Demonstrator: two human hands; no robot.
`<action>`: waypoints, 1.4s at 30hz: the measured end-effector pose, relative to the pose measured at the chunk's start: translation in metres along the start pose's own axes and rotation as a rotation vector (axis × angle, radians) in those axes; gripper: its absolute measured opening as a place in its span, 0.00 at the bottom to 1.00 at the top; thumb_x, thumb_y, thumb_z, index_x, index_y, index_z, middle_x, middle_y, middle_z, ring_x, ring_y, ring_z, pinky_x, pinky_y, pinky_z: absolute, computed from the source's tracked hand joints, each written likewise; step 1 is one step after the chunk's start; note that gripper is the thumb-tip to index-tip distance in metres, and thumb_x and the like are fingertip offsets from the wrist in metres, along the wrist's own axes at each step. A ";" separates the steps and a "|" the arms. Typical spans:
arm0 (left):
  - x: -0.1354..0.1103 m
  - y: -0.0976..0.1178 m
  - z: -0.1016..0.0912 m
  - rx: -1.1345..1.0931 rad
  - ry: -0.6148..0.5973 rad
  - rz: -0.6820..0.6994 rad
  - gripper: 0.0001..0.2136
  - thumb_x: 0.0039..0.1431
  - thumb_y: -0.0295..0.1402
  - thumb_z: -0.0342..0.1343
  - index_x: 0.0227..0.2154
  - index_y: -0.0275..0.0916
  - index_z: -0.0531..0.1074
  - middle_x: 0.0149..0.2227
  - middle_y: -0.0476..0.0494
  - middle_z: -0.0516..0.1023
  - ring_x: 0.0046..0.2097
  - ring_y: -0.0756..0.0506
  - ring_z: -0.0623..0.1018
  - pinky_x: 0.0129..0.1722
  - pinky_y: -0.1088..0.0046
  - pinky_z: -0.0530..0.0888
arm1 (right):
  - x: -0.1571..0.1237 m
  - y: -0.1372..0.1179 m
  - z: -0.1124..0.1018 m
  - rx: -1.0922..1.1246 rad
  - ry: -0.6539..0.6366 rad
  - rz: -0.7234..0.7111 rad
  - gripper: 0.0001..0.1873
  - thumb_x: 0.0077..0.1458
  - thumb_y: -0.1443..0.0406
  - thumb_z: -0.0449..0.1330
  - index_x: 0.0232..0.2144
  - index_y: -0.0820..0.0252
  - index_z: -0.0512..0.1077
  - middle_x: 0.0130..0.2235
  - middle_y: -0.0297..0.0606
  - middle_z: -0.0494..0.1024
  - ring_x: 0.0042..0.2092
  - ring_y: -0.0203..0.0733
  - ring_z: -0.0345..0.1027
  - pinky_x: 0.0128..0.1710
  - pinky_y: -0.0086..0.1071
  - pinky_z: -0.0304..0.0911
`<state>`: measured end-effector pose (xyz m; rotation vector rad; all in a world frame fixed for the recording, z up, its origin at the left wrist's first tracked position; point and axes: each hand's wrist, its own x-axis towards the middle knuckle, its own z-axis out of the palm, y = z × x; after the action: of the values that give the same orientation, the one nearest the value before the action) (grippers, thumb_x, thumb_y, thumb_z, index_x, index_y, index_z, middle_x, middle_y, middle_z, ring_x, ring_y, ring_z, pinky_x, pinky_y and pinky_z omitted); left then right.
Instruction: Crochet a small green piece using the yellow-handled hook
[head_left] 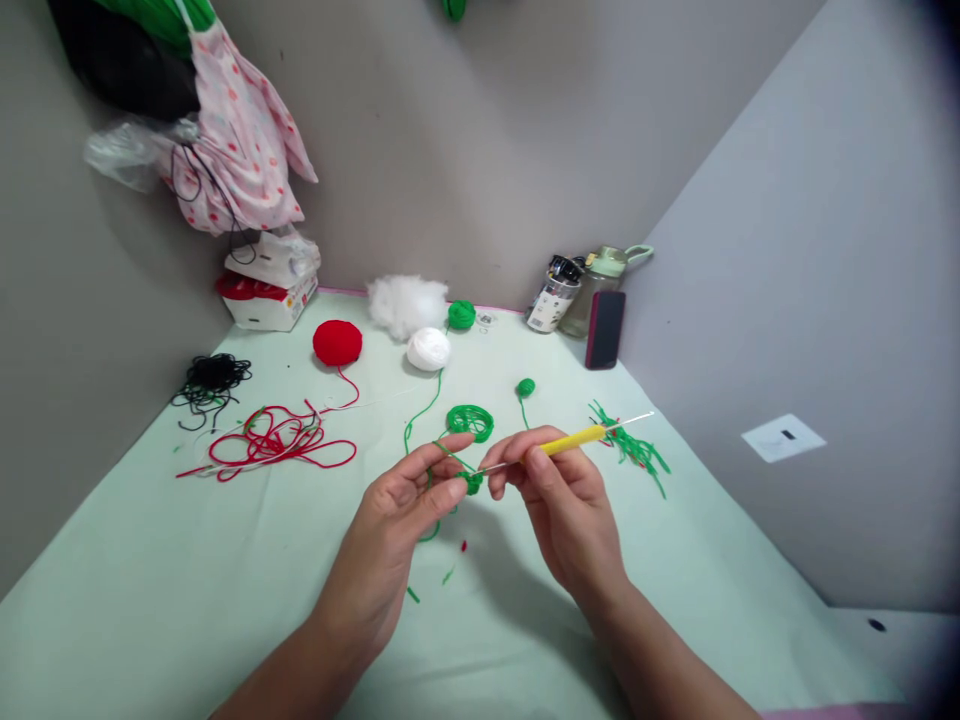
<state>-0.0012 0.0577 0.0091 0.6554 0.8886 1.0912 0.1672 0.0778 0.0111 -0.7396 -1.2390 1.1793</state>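
My left hand (397, 520) pinches a small green crochet piece (471, 482) between thumb and fingers, with green yarn running over the fingers. In my right hand (562, 500) is a crochet hook with a yellow handle (574, 441), its thin metal shaft pointing left and its tip at the crochet piece. Whether the tip is inside a stitch is too small to tell. Just beyond the hands lies a coil of green yarn (470, 423). A green strand (425, 412) trails from the back of the table toward my left hand.
Red (337, 343), white (429, 349) and green yarn balls (461, 315) sit toward the back, near white stuffing (407, 305). Tangled red yarn (281, 445) and black yarn (214, 380) lie left; green scraps (634, 447) lie right. A phone (605, 330) leans by a bottle (592, 295).
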 end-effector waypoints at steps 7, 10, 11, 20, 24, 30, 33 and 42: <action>0.001 -0.001 0.000 0.030 0.049 0.037 0.15 0.58 0.37 0.69 0.49 0.49 0.85 0.37 0.49 0.72 0.44 0.45 0.70 0.50 0.66 0.63 | -0.008 -0.003 -0.004 -0.273 -0.062 -0.180 0.11 0.72 0.65 0.57 0.40 0.57 0.79 0.39 0.39 0.83 0.36 0.39 0.76 0.38 0.35 0.74; 0.000 -0.002 0.000 0.052 0.081 0.069 0.15 0.58 0.35 0.69 0.48 0.51 0.85 0.36 0.50 0.72 0.42 0.46 0.70 0.49 0.68 0.64 | -0.010 -0.006 -0.005 -0.467 -0.101 -0.325 0.11 0.72 0.69 0.54 0.43 0.56 0.78 0.39 0.39 0.82 0.38 0.41 0.77 0.39 0.37 0.74; -0.001 -0.002 0.000 0.066 0.096 0.080 0.15 0.58 0.35 0.69 0.48 0.53 0.85 0.36 0.51 0.73 0.42 0.46 0.70 0.49 0.68 0.65 | -0.010 -0.007 -0.005 -0.521 -0.122 -0.371 0.11 0.72 0.70 0.54 0.44 0.56 0.77 0.39 0.40 0.82 0.39 0.42 0.77 0.40 0.38 0.74; -0.001 -0.006 0.004 0.191 0.190 0.235 0.16 0.56 0.33 0.70 0.48 0.51 0.86 0.36 0.49 0.77 0.44 0.42 0.74 0.50 0.67 0.68 | -0.014 -0.008 -0.004 -0.966 -0.214 -0.701 0.13 0.67 0.74 0.55 0.47 0.55 0.74 0.41 0.44 0.85 0.39 0.44 0.79 0.35 0.36 0.75; 0.000 -0.003 0.004 0.141 0.175 0.201 0.15 0.55 0.33 0.71 0.46 0.50 0.86 0.35 0.49 0.75 0.43 0.43 0.74 0.51 0.66 0.68 | -0.014 -0.005 -0.003 -0.853 -0.184 -0.672 0.13 0.68 0.73 0.55 0.46 0.55 0.76 0.41 0.44 0.85 0.39 0.44 0.80 0.37 0.37 0.76; -0.002 -0.003 0.000 0.114 0.129 0.161 0.15 0.57 0.35 0.71 0.48 0.52 0.85 0.39 0.48 0.75 0.48 0.42 0.73 0.57 0.64 0.65 | -0.012 -0.004 0.000 -0.454 -0.069 -0.406 0.12 0.71 0.71 0.54 0.44 0.54 0.77 0.38 0.39 0.83 0.38 0.42 0.78 0.36 0.37 0.75; -0.001 -0.005 0.001 0.115 0.120 0.163 0.16 0.58 0.35 0.70 0.49 0.53 0.84 0.39 0.48 0.75 0.49 0.42 0.73 0.59 0.63 0.64 | -0.012 -0.003 -0.001 -0.484 -0.100 -0.416 0.11 0.71 0.71 0.54 0.44 0.55 0.77 0.38 0.39 0.83 0.40 0.43 0.78 0.39 0.39 0.75; 0.002 -0.010 -0.004 0.271 0.149 0.282 0.11 0.58 0.34 0.69 0.44 0.52 0.85 0.37 0.49 0.76 0.52 0.40 0.75 0.61 0.61 0.63 | -0.012 -0.009 -0.003 -0.783 -0.226 -0.655 0.11 0.69 0.76 0.53 0.44 0.61 0.74 0.40 0.46 0.83 0.41 0.42 0.80 0.40 0.35 0.75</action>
<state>0.0002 0.0566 -0.0017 0.9545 1.1079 1.2951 0.1736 0.0644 0.0149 -0.6708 -1.9752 0.2135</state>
